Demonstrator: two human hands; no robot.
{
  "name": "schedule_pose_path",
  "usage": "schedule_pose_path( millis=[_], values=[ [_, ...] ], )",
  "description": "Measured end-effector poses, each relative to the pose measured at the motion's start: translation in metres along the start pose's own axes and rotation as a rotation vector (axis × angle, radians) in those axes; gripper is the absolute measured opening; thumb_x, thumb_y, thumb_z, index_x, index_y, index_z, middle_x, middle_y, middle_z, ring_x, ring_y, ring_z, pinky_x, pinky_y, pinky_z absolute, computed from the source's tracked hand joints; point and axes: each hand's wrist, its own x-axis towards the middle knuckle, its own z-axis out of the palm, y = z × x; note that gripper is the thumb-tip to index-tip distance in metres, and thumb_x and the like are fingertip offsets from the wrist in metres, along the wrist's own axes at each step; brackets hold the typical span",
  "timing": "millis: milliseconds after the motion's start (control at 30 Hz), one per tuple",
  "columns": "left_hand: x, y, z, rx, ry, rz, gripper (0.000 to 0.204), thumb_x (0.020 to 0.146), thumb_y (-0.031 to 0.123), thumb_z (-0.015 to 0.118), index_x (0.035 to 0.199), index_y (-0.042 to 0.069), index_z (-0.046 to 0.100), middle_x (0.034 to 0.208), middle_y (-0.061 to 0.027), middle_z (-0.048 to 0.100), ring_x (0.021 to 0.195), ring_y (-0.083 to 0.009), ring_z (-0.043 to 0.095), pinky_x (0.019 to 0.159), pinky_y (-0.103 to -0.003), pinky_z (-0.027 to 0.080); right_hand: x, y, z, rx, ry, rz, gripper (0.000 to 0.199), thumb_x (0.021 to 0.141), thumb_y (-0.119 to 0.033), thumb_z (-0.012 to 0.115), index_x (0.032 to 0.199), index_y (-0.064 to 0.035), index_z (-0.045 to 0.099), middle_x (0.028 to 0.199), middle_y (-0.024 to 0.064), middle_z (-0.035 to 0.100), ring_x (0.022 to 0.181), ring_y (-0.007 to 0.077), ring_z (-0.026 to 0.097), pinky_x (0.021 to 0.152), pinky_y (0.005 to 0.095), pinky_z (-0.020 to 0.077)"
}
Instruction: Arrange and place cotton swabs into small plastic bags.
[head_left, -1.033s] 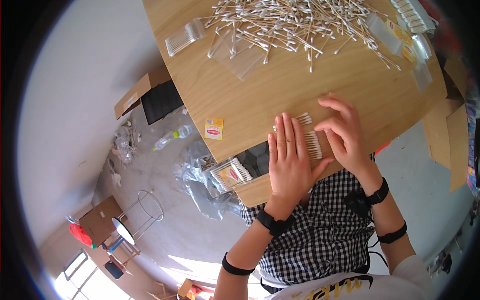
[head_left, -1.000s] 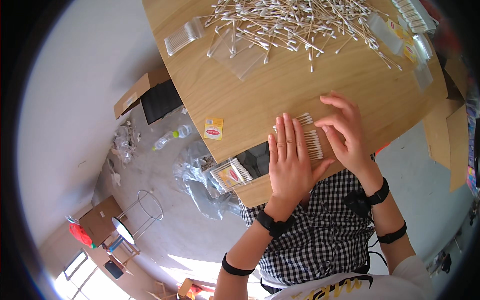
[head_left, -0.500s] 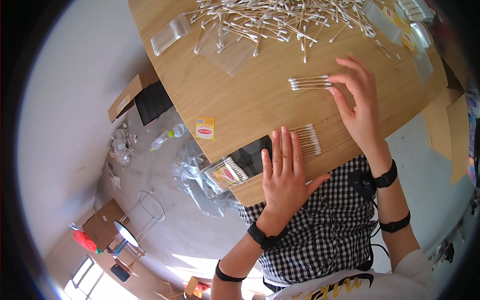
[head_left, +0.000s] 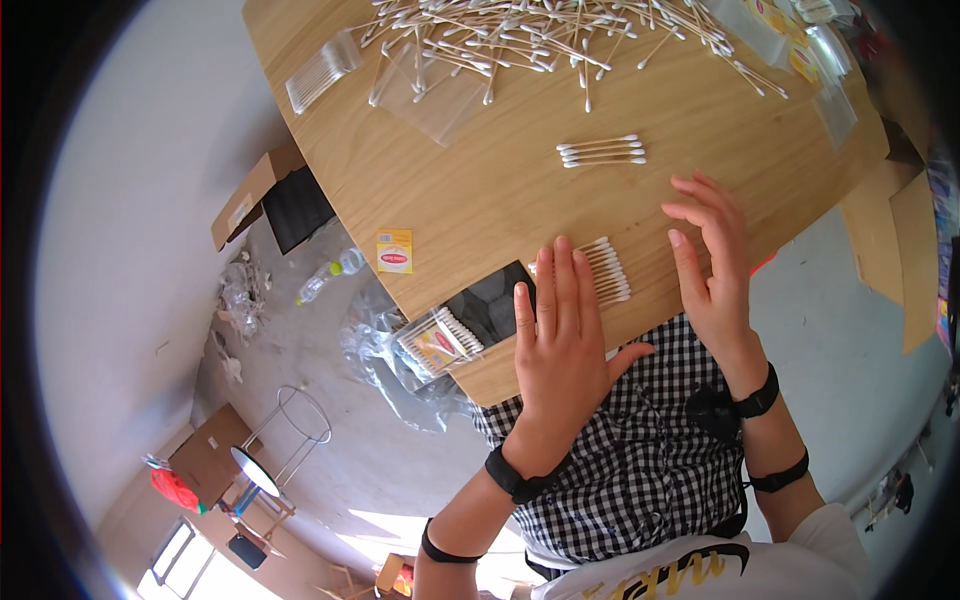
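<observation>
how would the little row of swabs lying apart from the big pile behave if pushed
The little row of swabs would probably roll, as its sticks look round. It would likely spread apart, with no band visible around it. Each swab should feel light, being a thin stick with small tips.

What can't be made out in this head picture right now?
Cotton swab row: left ends mostly hidden by the left hand, head view.
Swab pile: far side cut off by the top edge, head view.
Dark item at lower right: too small to identify, head view.
</observation>
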Motion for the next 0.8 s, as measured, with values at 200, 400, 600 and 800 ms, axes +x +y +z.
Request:
schedule_pose_path(
  millis=[200,400,600,800],
  values=[
    [-0.018,-0.008,-0.014,-0.688,0.267,-0.166,0.091,0.098,0.058,0.040,0.152,-0.008,0.010,0.158,-0.0292,0.018,0.148,-0.0393,0.018,0.119,-0.052,0.012,0.005,-0.008,0.004,0.055,0.024,0.003,0.028,0.094,-0.004,0.055,0.122,-0.0041,0.057,0.136,0.0133,0.054,0.133,0.0358,0.044,0.108,0.0454,0.0366],
    [-0.006,-0.001,0.003,-1.450,0.768,-0.439,0.079,0.101,0.054,0.037,0.155,0.003,0.010,0.160,-0.0220,0.018,0.150,-0.0322,0.015,0.122,-0.045,0.008,0.022,-0.039,0.039,-0.169,-0.124,-0.138,0.047,0.093,-0.012,0.060,0.137,-0.0037,0.047,0.148,0.0152,0.043,0.142,0.0356,0.034,0.114,0.0506,0.0307],
    [0.005,0.019,0.014,-1.594,0.746,-0.427,0.082,0.101,0.055,0.039,0.156,0.004,0.006,0.161,-0.0209,0.013,0.151,-0.0300,0.009,0.123,-0.043,0.005,0.018,-0.038,0.067,-0.365,-0.236,-0.171,0.058,0.094,-0.026,0.057,0.144,-0.0037,0.041,0.154,0.0136,0.035,0.146,0.0305,0.027,0.119,0.0489,0.0228],
    [0.014,0.033,0.019,-1.587,0.738,-0.372,0.081,0.101,0.053,0.037,0.156,0.003,0.004,0.162,-0.0214,0.006,0.151,-0.0300,0.004,0.122,-0.043,0.002,0.018,-0.041,0.070,-0.396,-0.237,-0.231,0.056,0.093,-0.021,0.053,0.145,-0.0033,0.041,0.154,0.0127,0.037,0.146,0.0284,0.028,0.119,0.0467,0.0239]
  ],
)
